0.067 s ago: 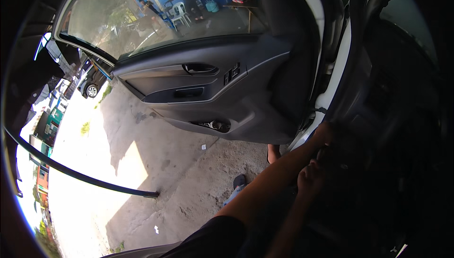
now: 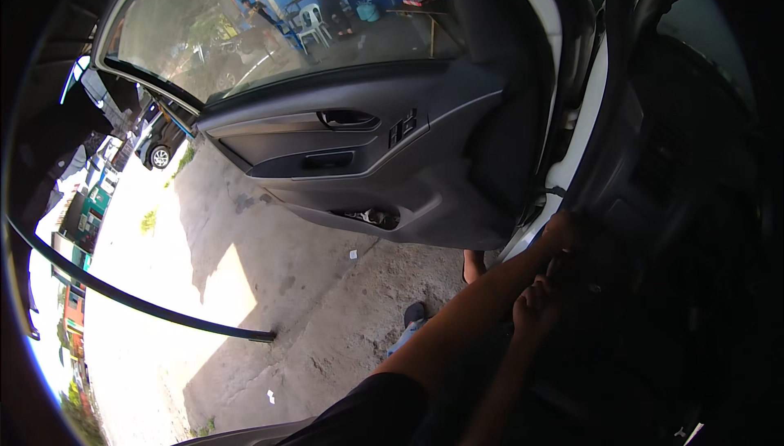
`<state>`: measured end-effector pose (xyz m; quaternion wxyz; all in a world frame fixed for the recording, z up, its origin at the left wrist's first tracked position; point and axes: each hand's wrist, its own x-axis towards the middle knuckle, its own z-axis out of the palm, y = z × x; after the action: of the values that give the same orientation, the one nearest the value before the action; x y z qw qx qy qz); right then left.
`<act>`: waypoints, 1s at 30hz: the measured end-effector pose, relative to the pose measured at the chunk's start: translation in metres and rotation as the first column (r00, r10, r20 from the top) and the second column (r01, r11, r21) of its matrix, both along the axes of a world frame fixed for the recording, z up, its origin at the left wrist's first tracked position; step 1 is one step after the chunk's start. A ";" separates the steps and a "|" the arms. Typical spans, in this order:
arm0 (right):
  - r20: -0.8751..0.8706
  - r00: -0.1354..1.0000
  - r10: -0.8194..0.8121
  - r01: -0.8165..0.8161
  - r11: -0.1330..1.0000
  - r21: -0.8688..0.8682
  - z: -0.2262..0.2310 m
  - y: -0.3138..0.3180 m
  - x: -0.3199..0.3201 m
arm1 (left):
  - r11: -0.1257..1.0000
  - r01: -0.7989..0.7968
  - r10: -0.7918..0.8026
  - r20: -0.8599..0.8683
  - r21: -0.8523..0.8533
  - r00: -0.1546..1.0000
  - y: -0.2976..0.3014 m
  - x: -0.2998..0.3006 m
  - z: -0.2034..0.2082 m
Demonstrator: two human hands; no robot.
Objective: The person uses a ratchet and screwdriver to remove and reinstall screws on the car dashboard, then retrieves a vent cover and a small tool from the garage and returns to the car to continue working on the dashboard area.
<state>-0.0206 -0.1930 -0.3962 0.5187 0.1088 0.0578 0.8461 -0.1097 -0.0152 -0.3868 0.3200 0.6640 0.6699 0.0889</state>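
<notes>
My left hand [image 2: 562,234] reaches into the dark footwell beside the white door sill [image 2: 523,238]. Its fingers fade into shadow, so what they touch is hidden. Just below it, nearer to me, my right hand [image 2: 535,305] is closed with its fingers curled. Whatever it grips, if anything, is lost in the dark. Above both hands lies the dim lower part of the dashboard [image 2: 625,201]. To their left the car door [image 2: 425,193] stands wide, with its grey inner panel, pull handle and window switches showing.
My shoe [image 2: 415,313] rests on the concrete ground [image 2: 318,299] below the door. Another bare foot or lower leg [image 2: 473,266] shows under the door's edge. Through the door glass appear people, white plastic chairs [image 2: 312,23] and a table. A dark car [image 2: 159,144] stands farther off.
The view has shifted very slightly. Both hands stay in nearly the same place, with the right one's fingers turned a little.
</notes>
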 end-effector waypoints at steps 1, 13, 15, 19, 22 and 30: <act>0.028 0.999 0.015 -0.016 0.998 0.063 -0.002 0.000 -0.001 | 0.988 -0.139 0.146 0.105 -0.068 0.984 0.001 0.002 0.003; 0.132 0.989 -0.065 0.045 0.987 0.155 -0.002 0.002 0.000 | 0.970 0.070 -0.112 0.171 0.233 0.979 0.006 -0.006 -0.033; -0.131 0.984 0.122 -0.073 0.942 0.327 -0.009 0.006 -0.001 | 0.951 0.083 -0.070 -0.054 0.298 0.996 0.004 -0.001 -0.023; 0.100 0.994 -0.038 0.023 0.989 0.147 -0.021 0.008 0.002 | 0.989 -0.018 0.013 0.035 0.148 0.999 -0.006 0.007 0.015; 0.235 0.966 -0.104 0.070 0.986 0.148 -0.021 0.007 0.003 | 0.992 0.006 -0.005 -0.008 0.126 1.000 -0.013 0.004 0.034; 0.319 0.939 -0.131 0.105 0.990 0.099 0.018 -0.005 -0.001 | 0.993 0.004 0.008 -0.098 0.122 0.995 -0.007 0.006 0.019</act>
<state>-0.0216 -0.1979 -0.3781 0.5661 -0.0078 -0.0689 0.8214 -0.1035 -0.0224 -0.3679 0.2453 0.6851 0.6790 0.0970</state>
